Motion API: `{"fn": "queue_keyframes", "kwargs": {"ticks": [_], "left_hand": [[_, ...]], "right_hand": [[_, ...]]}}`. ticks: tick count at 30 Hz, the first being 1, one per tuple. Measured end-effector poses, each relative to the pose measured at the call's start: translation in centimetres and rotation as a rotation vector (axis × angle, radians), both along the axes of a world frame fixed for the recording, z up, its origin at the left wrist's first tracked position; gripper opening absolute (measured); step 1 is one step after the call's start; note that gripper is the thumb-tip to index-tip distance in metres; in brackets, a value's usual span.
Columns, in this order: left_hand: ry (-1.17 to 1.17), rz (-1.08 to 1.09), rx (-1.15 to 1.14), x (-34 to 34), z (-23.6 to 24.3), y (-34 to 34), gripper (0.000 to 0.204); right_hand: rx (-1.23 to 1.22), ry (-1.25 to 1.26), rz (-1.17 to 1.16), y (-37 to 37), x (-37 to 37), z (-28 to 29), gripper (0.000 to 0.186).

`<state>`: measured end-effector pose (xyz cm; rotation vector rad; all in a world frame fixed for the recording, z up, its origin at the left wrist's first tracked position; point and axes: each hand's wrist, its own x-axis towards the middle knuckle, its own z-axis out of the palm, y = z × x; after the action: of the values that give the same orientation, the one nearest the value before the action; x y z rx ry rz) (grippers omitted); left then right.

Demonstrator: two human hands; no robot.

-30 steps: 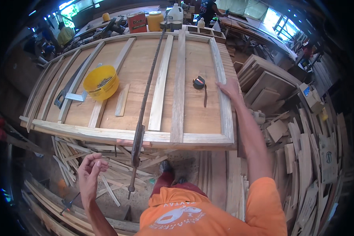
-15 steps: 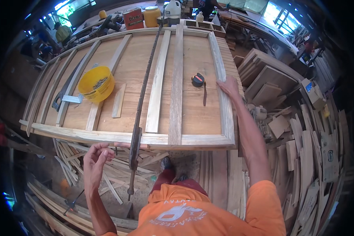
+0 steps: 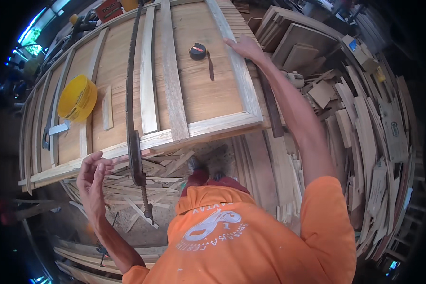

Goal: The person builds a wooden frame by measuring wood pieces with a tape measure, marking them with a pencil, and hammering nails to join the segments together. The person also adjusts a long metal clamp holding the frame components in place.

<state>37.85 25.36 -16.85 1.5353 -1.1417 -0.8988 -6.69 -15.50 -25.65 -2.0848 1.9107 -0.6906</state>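
A large wooden frame (image 3: 213,127), backed with plywood and crossed by slats, lies in front of me. My right hand (image 3: 247,47) grips its right rail, thumb on top and fingers over the outer side. Near the front rail my left hand (image 3: 93,177) is loosely curled, fingers apart, with nothing visible in it; whether its fingertips touch the rail I cannot tell. Just right of it, a long dark bar clamp (image 3: 135,156) spans the frame, its threaded screw hanging past the front edge. Between hand and clamp sits a reddish wood strip (image 3: 122,158).
On the panel lie a black tape measure (image 3: 197,51), a yellow bucket (image 3: 78,98), a metal square (image 3: 59,128), a handsaw (image 3: 46,137) and a loose wood piece (image 3: 108,108). Scrap strips (image 3: 161,189) litter the floor below. Leaning boards (image 3: 374,137) crowd the right side.
The view has tilted, so the frame appears turned and higher at its right end. More of a dark beam beneath that end shows. Both hands keep about the same places along the frame.
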Motion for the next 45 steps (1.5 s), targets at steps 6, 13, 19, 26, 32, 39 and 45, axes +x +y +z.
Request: {"fn": "queue_keyframes", "kwargs": {"ticks": [6,13,19,26,32,39,45], "left_hand": [[-0.147,0.065,-0.042,1.9,0.1,2.1,0.059],[0.0,0.106,-0.029,0.6,-0.1,3.7,0.052],[-0.117,0.165,0.202,-0.3,0.3,4.2,0.032],[-0.006,0.089,-0.029,0.2,-4.6,-1.7,0.029],[-0.754,-0.013,-0.303,1.3,-7.3,-1.8,0.052],[-0.911,-0.501,-0.244,8.1,-9.8,-4.3,0.084],[-0.94,-0.557,-0.311,9.2,-11.0,-4.9,0.077]], "right_hand": [[-0.168,-0.282,0.103,7.0,0.4,3.2,0.051],[0.045,-0.611,0.243,18.9,4.8,9.6,0.038],[0.641,-0.776,0.532,32.4,9.3,7.4,0.041],[0.724,-0.762,0.555,45.7,16.7,1.7,0.057],[0.815,-0.79,0.312,48.9,18.8,0.2,0.097],[0.846,-0.816,0.117,51.4,27.0,0.1,0.106],[0.655,-0.588,-0.098,53.1,31.9,0.2,0.06]]}}
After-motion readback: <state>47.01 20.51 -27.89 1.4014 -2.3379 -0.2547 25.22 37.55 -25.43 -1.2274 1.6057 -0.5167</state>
